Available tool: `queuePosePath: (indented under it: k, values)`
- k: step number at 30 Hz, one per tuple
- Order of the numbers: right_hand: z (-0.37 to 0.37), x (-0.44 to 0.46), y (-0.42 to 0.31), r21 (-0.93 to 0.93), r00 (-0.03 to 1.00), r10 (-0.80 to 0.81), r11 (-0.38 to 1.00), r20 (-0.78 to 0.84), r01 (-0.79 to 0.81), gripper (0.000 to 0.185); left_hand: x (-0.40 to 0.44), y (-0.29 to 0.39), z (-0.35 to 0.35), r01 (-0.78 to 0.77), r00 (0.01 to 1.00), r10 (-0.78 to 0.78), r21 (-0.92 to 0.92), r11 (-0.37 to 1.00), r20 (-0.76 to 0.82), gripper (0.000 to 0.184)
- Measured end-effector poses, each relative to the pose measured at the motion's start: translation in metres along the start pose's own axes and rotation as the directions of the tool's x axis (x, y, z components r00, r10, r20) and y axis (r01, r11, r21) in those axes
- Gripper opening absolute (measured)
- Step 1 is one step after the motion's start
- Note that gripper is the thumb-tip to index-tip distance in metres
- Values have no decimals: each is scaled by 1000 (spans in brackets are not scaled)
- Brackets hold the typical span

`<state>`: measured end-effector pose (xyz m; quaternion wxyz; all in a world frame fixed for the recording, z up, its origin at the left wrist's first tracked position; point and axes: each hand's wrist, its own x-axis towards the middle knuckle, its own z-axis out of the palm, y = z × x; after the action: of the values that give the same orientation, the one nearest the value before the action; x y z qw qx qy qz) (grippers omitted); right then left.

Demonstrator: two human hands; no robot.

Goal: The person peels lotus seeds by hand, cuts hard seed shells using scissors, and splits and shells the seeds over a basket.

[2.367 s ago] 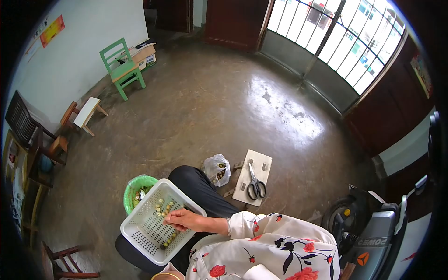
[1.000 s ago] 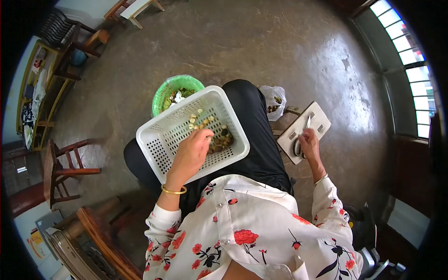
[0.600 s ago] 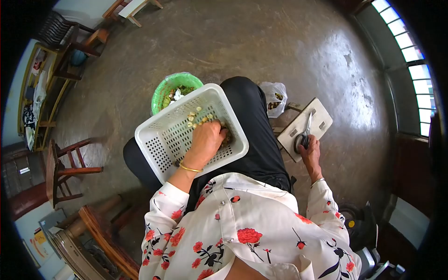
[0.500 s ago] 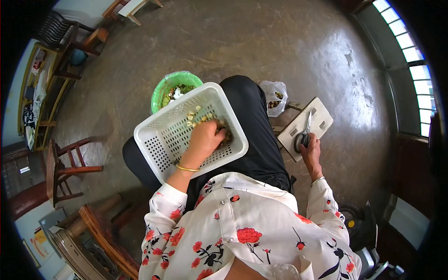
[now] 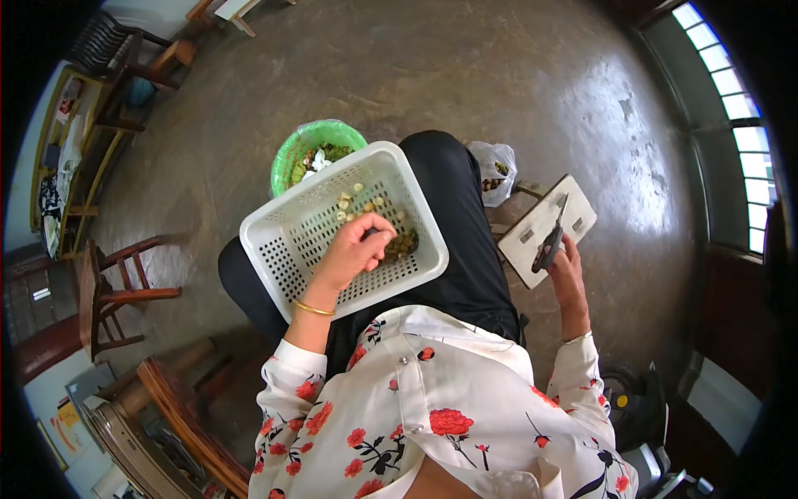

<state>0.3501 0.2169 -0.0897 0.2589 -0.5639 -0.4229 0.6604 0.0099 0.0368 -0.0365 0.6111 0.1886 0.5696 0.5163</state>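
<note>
A white perforated plastic basket (image 5: 274,218) rests across my lap. Inside it lie several pale, round, cut pieces (image 5: 357,202) and a heap of small brownish-green pieces (image 5: 402,244). Just over the basket is my left hand (image 5: 356,248), its fingers closed in a pinch; a bit of something dark shows between them, too small to name. My right hand (image 5: 568,270) grips a pair of scissors (image 5: 549,248) with dark handles, the metal blades pointing away from me above a small wooden stool (image 5: 532,226).
Beyond the basket stands a green-lined bin (image 5: 287,158) holding scraps. A clear plastic bag (image 5: 497,158) with brownish pieces sits between my knee and the stool. To the left are a wooden chair (image 5: 125,294) and a shelf (image 5: 71,166).
My left hand has lifted from the heap and drawn back a little, with something dark in its fingers. The scissors in my right hand have turned and now look nearly closed.
</note>
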Motion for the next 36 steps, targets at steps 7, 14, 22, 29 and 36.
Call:
queuePosePath:
  k: [7, 14, 22, 29, 36]
  values:
    - [50, -30, -65, 63, 951, -103, 994, 291, 88, 58, 12, -7, 26, -315, 873, 465, 897, 309, 146, 20]
    - [95, -80, -87, 175, 767, -78, 983, 637, -46, 64, 9, -4, 15, -219, 965, 258, 406, 887, -44, 10]
    - [129, -90, -70, 142, 489, -5, 960, 872, -243, 60, -23, 9, 15, -195, 979, 201, -398, 897, -26, 19]
    - [137, -100, -82, -83, 452, 170, 975, 876, -207, 38, -32, 6, 16, -282, 958, 253, -286, 916, -136, 30]
    - [140, -104, -84, -214, 499, 249, 968, 830, -127, 44, -36, 8, 21, -319, 939, 256, -302, 899, -231, 31]
